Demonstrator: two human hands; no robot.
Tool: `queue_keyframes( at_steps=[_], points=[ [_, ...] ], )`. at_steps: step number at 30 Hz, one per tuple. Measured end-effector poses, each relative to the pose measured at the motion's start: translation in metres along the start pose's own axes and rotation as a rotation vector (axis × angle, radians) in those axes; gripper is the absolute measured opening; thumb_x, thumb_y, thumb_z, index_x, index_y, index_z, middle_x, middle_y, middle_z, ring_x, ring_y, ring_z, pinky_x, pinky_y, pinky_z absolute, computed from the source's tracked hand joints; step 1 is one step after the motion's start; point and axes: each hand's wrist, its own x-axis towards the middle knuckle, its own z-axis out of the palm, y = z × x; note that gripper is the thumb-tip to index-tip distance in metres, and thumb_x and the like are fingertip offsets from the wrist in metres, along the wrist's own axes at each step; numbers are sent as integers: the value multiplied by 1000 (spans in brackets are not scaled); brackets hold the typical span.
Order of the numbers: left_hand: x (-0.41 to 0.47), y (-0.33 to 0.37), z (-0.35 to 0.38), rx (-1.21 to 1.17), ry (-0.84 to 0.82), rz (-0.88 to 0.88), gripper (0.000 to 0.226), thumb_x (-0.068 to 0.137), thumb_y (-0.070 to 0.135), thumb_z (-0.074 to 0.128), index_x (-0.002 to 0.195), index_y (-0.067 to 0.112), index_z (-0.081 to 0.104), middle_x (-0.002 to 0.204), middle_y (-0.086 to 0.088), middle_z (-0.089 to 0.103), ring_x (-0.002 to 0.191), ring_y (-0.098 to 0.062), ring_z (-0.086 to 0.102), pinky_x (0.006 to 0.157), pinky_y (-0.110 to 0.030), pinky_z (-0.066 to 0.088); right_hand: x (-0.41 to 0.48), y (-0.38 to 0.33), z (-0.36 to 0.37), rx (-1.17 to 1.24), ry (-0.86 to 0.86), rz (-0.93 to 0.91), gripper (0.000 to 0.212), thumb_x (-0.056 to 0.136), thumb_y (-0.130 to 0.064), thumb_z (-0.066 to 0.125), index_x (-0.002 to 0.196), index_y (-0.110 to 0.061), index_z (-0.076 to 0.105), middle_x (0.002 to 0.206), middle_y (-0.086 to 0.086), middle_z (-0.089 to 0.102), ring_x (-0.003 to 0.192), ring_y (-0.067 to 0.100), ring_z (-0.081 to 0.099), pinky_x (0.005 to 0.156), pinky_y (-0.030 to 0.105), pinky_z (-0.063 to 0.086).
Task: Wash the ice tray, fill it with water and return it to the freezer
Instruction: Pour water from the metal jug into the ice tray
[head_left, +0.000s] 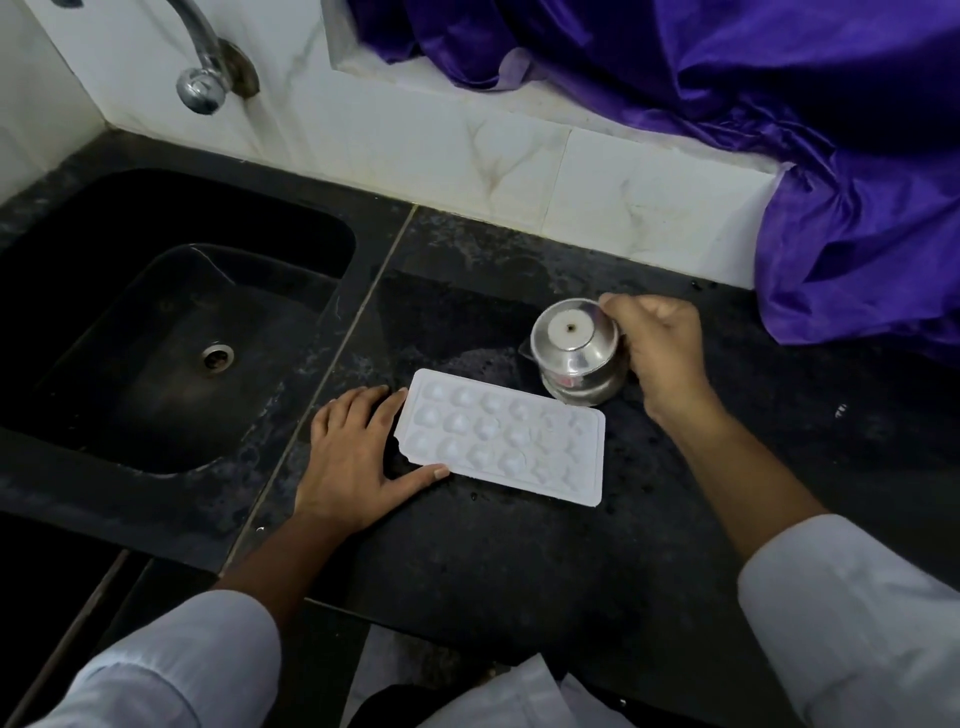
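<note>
Ice tray (501, 436) touching L grip (353, 457); R grip (660, 358) holds cup (576, 358).

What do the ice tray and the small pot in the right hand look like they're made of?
The ice tray looks like thin white plastic, faintly glossy: moulded rounded cells and a flat rim. The pot looks like polished metal, probably stainless steel: mirror-like reflections and bright highlights on its curved side.

Black speckled stone counter (519, 561) with inset black sink (104, 234); chrome tap (200, 73) mounted on white veined wall tiles (415, 150). Purple cloth (779, 104) drapes over what appears to be a tiled ledge. Lighting dim.
</note>
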Motion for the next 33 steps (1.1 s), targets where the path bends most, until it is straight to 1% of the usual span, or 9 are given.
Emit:
queue_keyframes(
  at_steps=[5, 12, 15, 19, 22, 26, 29, 31, 33],
  points=[
    [0, 0, 0, -9, -2, -10, 105, 78, 97, 46, 155, 26, 46, 155, -1, 47, 147, -25, 37, 123, -54, 25, 1, 8, 11, -491, -95, -206, 54, 87, -27, 71, 48, -14, 37, 43, -9, 32, 45, 11, 31, 54, 42, 46],
    [0, 0, 1, -4, -5, -17, 104, 78, 96, 50, 155, 26, 45, 156, 0, 46, 148, -24, 36, 125, -51, 22, -2, 7, 22, -796, -78, -345, 54, 88, -34, 67, 50, -14, 35, 47, 8, 39, 43, 17, 34, 47, 34, 35],
    [0, 0, 1, -11, -1, -16, 103, 78, 96, 50, 155, 27, 45, 156, 0, 47, 148, -24, 37, 124, -52, 23, 3, 9, 14, -685, -67, -279, 53, 86, -32, 69, 49, -12, 37, 47, 6, 36, 45, 16, 34, 48, 38, 39],
    [0, 0, 1, -9, -3, -16, 104, 78, 96, 48, 155, 27, 45, 156, 0, 47, 148, -25, 37, 125, -53, 22, 5, 16, -5, -226, -5, -15, 46, 86, -24, 74, 57, 3, 51, 56, 7, 44, 54, 18, 42, 55, 29, 34],
    [0, -1, 1, -5, -4, -15, 104, 78, 96, 48, 155, 26, 45, 156, 0, 46, 148, -24, 37, 125, -53, 22, 2, 14, -16, 88, 77, 175, 30, 94, -16, 69, 65, -11, 61, 55, -4, 52, 47, 7, 48, 43, 18, 35],
    [1, 0, 1, -5, -7, -15, 104, 78, 96, 48, 155, 27, 45, 156, -1, 46, 148, -24, 37, 125, -53, 22, 3, 3, -18, 403, 63, 236, 27, 97, -21, 62, 70, -21, 63, 53, -8, 51, 39, 4, 37, 35, 19, 23],
    [1, 0, 0, -9, -3, -14, 103, 78, 96, 48, 155, 27, 45, 156, -1, 47, 148, -25, 37, 124, -54, 23, 6, -10, -9, 457, 25, 196, 26, 95, -23, 62, 69, -21, 62, 50, -9, 48, 37, 5, 31, 35, 21, 19],
    [1, 0, 0, -11, 1, -13, 103, 78, 96, 48, 155, 27, 46, 155, -1, 48, 147, -26, 38, 124, -55, 24, 8, -19, 0, 363, 10, 170, 19, 95, -20, 64, 76, -17, 65, 52, -8, 49, 40, 5, 35, 35, 20, 21],
    [0, 0, 1, -15, 6, -13, 103, 78, 96, 49, 154, 27, 46, 155, -2, 48, 147, -26, 39, 124, -54, 24, 9, -20, 9, 204, 3, 141, 24, 94, -17, 67, 71, -16, 63, 52, -7, 48, 42, 4, 39, 38, 19, 26]
  ],
)
